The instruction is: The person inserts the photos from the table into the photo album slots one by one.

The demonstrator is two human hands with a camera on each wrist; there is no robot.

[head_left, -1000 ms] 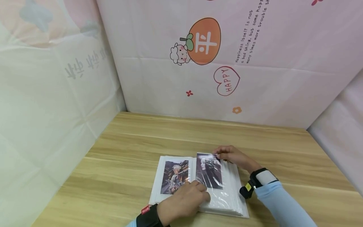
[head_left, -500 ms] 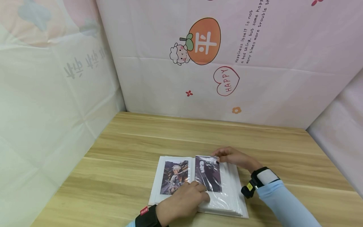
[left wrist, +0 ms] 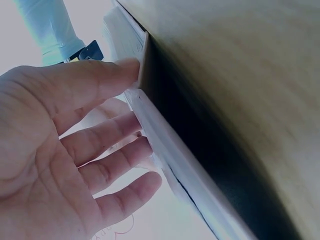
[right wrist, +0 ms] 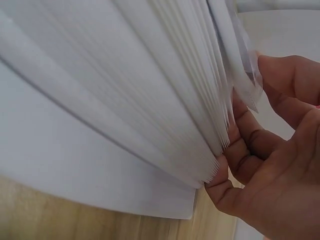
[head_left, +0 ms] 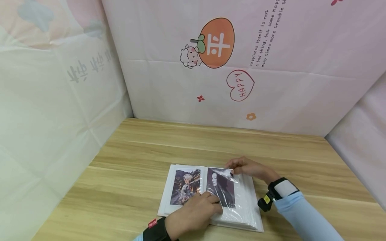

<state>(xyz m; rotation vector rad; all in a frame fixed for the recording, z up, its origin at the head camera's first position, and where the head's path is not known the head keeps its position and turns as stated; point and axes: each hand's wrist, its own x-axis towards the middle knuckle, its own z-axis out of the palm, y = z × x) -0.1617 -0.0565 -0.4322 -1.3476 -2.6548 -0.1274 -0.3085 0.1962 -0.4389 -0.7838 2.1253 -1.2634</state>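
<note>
So there's a photo album [head_left: 211, 197] lying open on the wooden table [head_left: 135, 160], near the front edge. The left page has a photo [head_left: 185, 186] of someone in a costume, and the right page sleeve holds a dark portrait [head_left: 221, 190].

The left hand [head_left: 193, 214] lies flat on the bottom of the right page, fingers straight, pressing it down and gripping nothing. The right hand [head_left: 248, 169] is at the album's top right corner, pinching what looks like the sleeve edge, though the wrist view is blurry there.

Behind it all is a pink printed backdrop [head_left: 241, 67].
</note>
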